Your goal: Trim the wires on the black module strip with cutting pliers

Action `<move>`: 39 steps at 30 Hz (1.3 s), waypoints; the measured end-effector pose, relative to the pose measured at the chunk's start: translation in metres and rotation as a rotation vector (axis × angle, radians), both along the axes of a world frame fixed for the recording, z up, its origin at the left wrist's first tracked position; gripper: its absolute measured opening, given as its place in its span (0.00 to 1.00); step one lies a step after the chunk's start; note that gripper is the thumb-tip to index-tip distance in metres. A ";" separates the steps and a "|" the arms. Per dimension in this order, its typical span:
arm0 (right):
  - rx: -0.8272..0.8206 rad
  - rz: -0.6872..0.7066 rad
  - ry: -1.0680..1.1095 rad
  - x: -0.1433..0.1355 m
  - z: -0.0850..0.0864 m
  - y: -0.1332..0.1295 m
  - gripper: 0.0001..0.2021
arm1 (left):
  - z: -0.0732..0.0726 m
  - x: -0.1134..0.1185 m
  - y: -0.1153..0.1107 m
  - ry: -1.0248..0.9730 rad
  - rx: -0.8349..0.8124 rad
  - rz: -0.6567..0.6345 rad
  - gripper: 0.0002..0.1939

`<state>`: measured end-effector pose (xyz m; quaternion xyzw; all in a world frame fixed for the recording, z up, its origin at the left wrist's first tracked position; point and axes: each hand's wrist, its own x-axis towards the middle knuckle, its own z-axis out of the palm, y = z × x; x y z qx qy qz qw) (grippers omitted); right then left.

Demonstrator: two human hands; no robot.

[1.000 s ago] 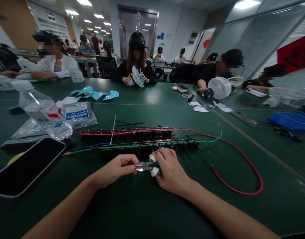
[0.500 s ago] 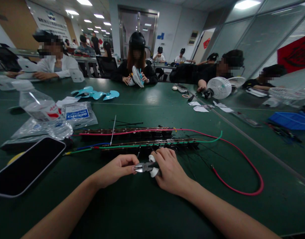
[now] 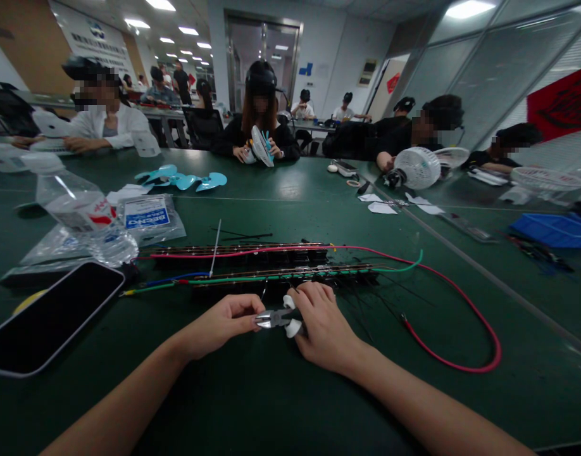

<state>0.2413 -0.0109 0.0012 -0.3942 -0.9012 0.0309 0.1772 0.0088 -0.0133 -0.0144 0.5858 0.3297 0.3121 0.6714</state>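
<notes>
My right hand (image 3: 321, 326) is wrapped round a pair of cutting pliers (image 3: 273, 318) with white on the handles, jaws pointing left. At the tip of the jaws, the thumb and fingers of my left hand (image 3: 228, 323) are pinched together; what they hold is too small to make out. Just beyond both hands lies a dark strip (image 3: 357, 277) with a green wire (image 3: 243, 278) along it. A second dark strip (image 3: 295, 254) lies behind, with a red wire (image 3: 366, 247) running over it. A white cable tie (image 3: 216, 247) sticks up from the near strip.
On the left are a phone (image 3: 57, 316), a plastic bottle (image 3: 84, 209) and a plastic bag with a blue label (image 3: 148, 215). The red wire loops across the right side. Thin black strands (image 3: 247, 237) lie about. Across the table, people handle fans (image 3: 416, 168); blue fan blades (image 3: 181, 178) lie nearby.
</notes>
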 end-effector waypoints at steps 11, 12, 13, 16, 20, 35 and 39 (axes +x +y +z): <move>0.022 -0.030 -0.010 -0.001 -0.004 0.000 0.20 | 0.004 0.003 -0.001 0.055 0.038 0.024 0.07; 0.026 -0.031 -0.012 -0.001 -0.004 0.000 0.19 | 0.005 0.003 -0.001 0.056 0.046 0.024 0.07; 0.029 -0.032 -0.015 -0.001 -0.004 0.000 0.19 | 0.005 0.003 -0.001 0.058 0.054 0.024 0.07; 0.031 -0.032 -0.021 0.000 -0.004 0.000 0.19 | 0.006 0.003 -0.002 0.069 0.050 0.017 0.07; 0.013 -0.035 -0.023 0.000 -0.004 0.000 0.17 | 0.006 0.002 -0.002 0.074 0.032 0.016 0.08; 0.020 -0.033 -0.050 -0.001 -0.004 0.002 0.16 | 0.009 0.001 -0.002 0.081 0.020 -0.004 0.06; 0.032 -0.013 -0.048 -0.001 -0.004 0.002 0.19 | 0.009 0.000 -0.001 0.077 0.012 -0.038 0.07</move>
